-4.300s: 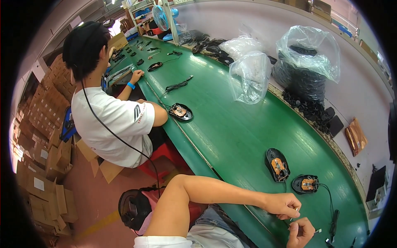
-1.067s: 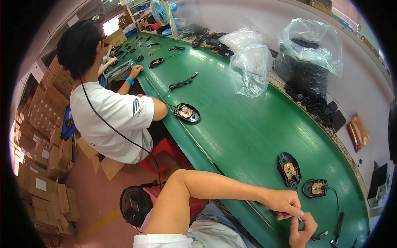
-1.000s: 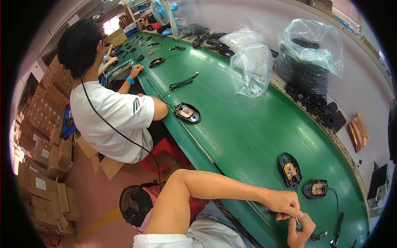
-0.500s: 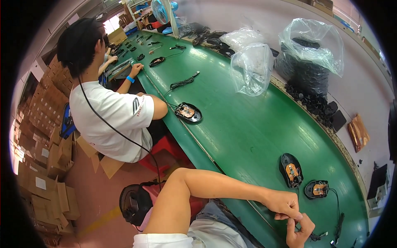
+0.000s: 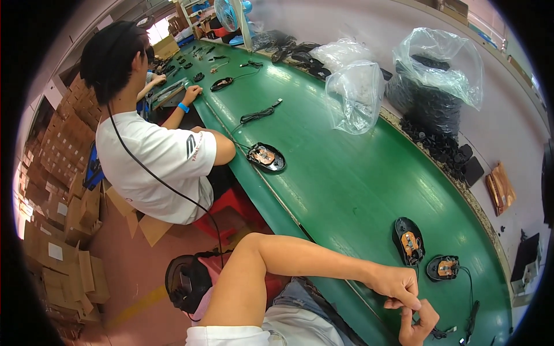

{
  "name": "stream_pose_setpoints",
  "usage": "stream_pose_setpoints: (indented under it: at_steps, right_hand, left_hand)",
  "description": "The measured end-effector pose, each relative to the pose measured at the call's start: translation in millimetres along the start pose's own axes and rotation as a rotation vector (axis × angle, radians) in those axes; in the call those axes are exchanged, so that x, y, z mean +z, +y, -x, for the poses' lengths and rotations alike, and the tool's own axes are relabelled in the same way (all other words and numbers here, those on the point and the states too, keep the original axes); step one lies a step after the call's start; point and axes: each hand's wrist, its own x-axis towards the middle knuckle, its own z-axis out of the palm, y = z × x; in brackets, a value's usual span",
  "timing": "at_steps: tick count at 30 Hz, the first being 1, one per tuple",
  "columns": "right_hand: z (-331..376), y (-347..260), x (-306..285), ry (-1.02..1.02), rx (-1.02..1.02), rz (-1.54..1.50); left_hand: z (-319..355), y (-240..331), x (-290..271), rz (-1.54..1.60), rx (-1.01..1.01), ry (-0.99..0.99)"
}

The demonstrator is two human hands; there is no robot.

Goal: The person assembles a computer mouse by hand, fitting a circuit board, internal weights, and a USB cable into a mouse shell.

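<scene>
At the lower right, my left hand (image 5: pixel 395 286) is closed, with its thumb and fingers pinched together. Just beneath it, my right hand (image 5: pixel 418 323) is closed too, its fingertips meeting the left hand's. Whatever they pinch is small or hidden between the fingers. Right above my hands lies an opened black computer mouse (image 5: pixel 409 241) with its circuit board exposed, and its thin cable runs down behind my left hand. A second opened mouse (image 5: pixel 443 267) lies to the right, its cable trailing to a bundled cable (image 5: pixel 473 323).
The green work surface (image 5: pixel 340 179) holds another opened mouse (image 5: pixel 266 157) and a bundled cable (image 5: pixel 259 113). A co-worker (image 5: pixel 158 155) sits at the left. Along the far edge stand a plastic bag of black parts (image 5: pixel 427 98) and loose black pieces (image 5: pixel 447 151).
The whole view has shifted slightly. My two hands stay pinched together in the same place.
</scene>
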Motion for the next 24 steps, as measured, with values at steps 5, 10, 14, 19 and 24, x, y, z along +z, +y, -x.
stream_pose_setpoints:
  at_steps: [5,10,14,19,24]
  right_hand:
    - [0,1,-2,0.005,-0.010,0.011]
    - [0,2,0,0.042,-0.005,-0.010]
    - [0,1,8,0.158,-0.023,-0.088]
    - [2,4,9,0.159,-0.009,-0.105]
    - [1,-1,3,0.103,0.021,-0.073]
  left_hand:
    - [0,0,0,0.069,-0.013,-0.010]
    - [-1,4,-3,0.114,-0.010,0.012]
    - [-2,7,-3,0.107,0.032,0.092]
    - [-4,-3,-7,0.094,0.013,0.047]
    - [-5,-5,-3,0.089,-0.020,0.005]
